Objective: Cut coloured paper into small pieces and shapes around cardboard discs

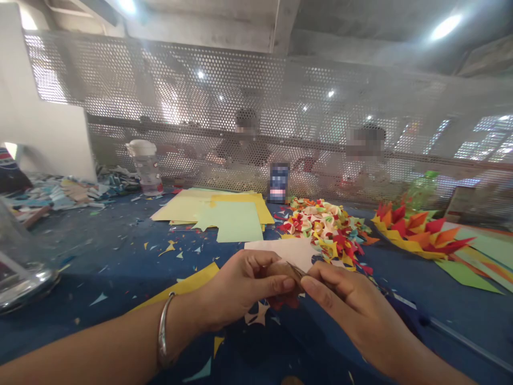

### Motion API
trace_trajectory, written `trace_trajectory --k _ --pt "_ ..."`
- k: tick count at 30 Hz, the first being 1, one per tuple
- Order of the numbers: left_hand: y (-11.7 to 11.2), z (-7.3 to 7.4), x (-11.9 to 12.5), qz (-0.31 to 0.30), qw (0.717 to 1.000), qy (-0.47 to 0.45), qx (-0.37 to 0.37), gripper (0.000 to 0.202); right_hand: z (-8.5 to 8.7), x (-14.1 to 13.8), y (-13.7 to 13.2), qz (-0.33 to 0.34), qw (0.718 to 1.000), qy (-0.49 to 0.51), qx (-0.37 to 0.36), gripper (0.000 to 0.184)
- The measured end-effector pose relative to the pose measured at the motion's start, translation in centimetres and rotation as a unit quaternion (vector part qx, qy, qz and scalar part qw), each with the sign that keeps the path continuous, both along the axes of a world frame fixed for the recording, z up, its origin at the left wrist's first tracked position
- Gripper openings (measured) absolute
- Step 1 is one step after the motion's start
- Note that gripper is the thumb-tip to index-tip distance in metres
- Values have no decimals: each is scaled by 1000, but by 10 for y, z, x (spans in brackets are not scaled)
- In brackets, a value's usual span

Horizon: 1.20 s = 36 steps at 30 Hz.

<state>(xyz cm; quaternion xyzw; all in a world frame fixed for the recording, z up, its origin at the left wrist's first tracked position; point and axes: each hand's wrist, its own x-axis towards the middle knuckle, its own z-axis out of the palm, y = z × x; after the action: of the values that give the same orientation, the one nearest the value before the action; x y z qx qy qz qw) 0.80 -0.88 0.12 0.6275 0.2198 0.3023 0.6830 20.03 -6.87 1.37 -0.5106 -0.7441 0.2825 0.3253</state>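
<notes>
Head view: two hands, left hand (230, 283) and right hand (348, 302), pinch one small brown piece (297, 272). Beyond them stand one white-lidded cup (146, 168) and one green bottle (422, 191).

Lit from above by glaring lamps (447, 27), shadowed across the table (320, 347), hazy at the mesh screen (180, 80), stretched toward the edges.
</notes>
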Motion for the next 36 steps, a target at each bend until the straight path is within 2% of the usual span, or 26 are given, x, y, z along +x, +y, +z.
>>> trace_trajectory --k 4,9,18,28,36 --pt "-1 2 0 19 1000 9 3 18 -1 1 0 -22 1000 -14 7 42" --pt "-1 4 0 14 1000 -2 -5 16 -1 2 1 -17 1000 -12 16 42" --pt "3 -3 -1 32 999 -3 33 17 -2 4 3 -31 999 -30 17 42" --pt "4 -2 -2 47 996 37 59 22 0 7 3 -29 999 -33 11 42" --pt "5 -1 -4 -2 996 53 74 21 0 6 4 -20 999 -39 -4 43"
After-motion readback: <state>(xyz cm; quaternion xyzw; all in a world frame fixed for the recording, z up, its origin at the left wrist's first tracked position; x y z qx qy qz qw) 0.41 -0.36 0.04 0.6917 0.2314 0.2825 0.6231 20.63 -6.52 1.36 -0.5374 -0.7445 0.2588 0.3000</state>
